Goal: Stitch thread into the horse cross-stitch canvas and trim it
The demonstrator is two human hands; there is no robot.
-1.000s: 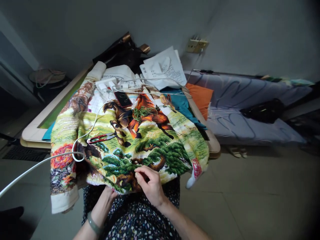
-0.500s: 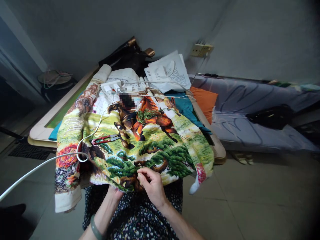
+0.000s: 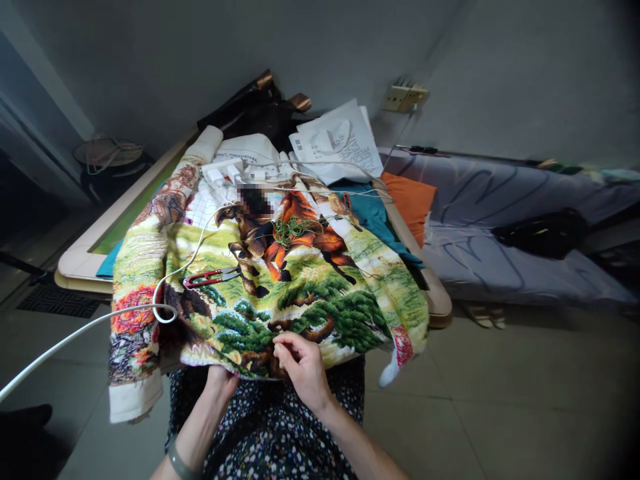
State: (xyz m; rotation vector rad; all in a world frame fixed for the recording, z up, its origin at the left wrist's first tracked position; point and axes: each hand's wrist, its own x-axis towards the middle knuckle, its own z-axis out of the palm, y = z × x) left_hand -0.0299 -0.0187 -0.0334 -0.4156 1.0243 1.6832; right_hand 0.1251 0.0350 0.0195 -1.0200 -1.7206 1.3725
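A large embroidered cloth with horses and green trees stitched on it spreads over the table's near edge and my lap, its two sides rolled up. My right hand is over the cloth's lower middle, thumb and forefinger pinched together; whatever is between them is too small to make out. Under the near edge of the fabric goes my left hand, its fingers hidden by it. Red-handled thread snips lie on the stitched grass. A tangle of green thread rests on the orange horse.
A white cable loops over the left roll. At the back of the table are papers, white plugs and a dark bag. To the right stand an orange cushion and a covered sofa.
My left hand has shifted slightly left and up at the cloth's near edge. My right hand keeps its pinch in nearly the same place.
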